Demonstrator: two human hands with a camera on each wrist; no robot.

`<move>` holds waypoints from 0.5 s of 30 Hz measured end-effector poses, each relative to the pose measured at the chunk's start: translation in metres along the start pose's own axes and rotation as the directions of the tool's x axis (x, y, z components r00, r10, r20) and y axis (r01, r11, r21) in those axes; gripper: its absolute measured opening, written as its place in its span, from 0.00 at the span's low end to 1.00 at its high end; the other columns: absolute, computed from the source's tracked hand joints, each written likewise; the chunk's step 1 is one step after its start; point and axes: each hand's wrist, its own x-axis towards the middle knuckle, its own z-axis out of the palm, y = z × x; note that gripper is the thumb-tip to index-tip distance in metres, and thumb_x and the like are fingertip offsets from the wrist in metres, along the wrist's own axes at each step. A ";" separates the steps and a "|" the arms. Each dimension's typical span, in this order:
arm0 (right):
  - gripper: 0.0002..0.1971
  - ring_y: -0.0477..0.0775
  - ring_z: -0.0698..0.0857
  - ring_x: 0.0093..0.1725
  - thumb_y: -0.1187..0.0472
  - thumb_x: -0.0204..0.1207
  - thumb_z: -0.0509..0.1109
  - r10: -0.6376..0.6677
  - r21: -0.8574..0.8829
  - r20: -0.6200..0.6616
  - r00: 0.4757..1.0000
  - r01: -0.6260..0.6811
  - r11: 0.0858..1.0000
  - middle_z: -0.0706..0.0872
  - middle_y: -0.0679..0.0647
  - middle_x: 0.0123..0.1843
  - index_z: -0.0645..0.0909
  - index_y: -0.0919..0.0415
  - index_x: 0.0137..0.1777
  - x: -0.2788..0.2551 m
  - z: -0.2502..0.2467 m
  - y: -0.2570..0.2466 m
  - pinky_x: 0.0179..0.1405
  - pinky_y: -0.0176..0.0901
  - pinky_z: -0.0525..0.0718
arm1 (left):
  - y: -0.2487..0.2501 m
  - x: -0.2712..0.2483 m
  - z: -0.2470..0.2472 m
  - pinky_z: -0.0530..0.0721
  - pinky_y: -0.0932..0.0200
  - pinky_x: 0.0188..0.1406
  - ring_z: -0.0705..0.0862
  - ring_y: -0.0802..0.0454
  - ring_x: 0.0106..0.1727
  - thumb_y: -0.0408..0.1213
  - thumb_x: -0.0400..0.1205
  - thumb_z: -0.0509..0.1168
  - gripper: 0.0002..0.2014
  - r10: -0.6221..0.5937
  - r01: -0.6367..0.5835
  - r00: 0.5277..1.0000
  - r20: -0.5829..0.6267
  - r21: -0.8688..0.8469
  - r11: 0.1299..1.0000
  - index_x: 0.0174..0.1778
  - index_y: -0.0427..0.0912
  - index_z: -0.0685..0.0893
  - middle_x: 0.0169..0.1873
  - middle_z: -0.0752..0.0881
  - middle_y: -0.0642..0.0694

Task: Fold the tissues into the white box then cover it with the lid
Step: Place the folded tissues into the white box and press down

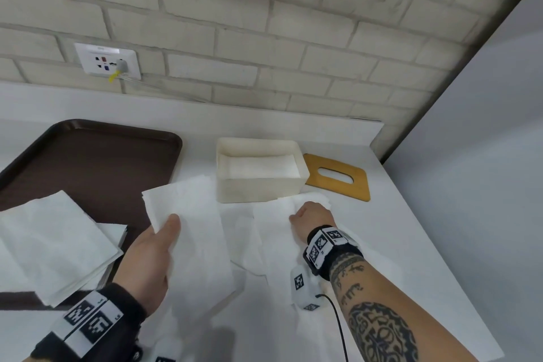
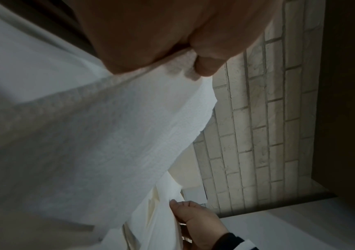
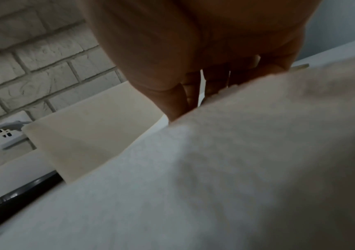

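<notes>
the step in hand looks like folding one tissue [image 1: 205,229] on the counter [image 1: 411,229] just in front of the white box [image 1: 258,185]. the left hand [image 1: 150,261] pinches the tissue's left edge between thumb and fingers and holds that side lifted. the right hand [image 1: 311,214] is at the far right corner, near the box, fingers curled down onto the paper; a firm pinch there cannot be told.

the box is open with folded tissue already inside. the lid [image 1: 338,176] lies flat on the counter, touching the box's right side. more tissues [image 1: 55,241] wait on the tray [image 1: 88,161] to the left.

to do this well, i judge the left edge should be carried over evenly to meet the right edge, keeping the sheet taut so it does not wrinkle. thin paper tears easily, so a light pull is best.
</notes>
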 end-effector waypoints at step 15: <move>0.10 0.56 0.84 0.57 0.48 0.79 0.69 -0.018 0.167 -0.109 0.994 0.036 0.985 0.84 0.46 0.48 0.75 0.47 0.39 -0.021 -0.018 0.002 0.66 0.56 0.79 | -0.001 -0.004 0.011 0.89 0.51 0.37 0.95 0.45 0.44 0.45 0.92 0.58 0.17 -0.039 0.041 0.999 0.031 -0.070 0.997 0.67 0.37 0.83 0.50 0.94 0.38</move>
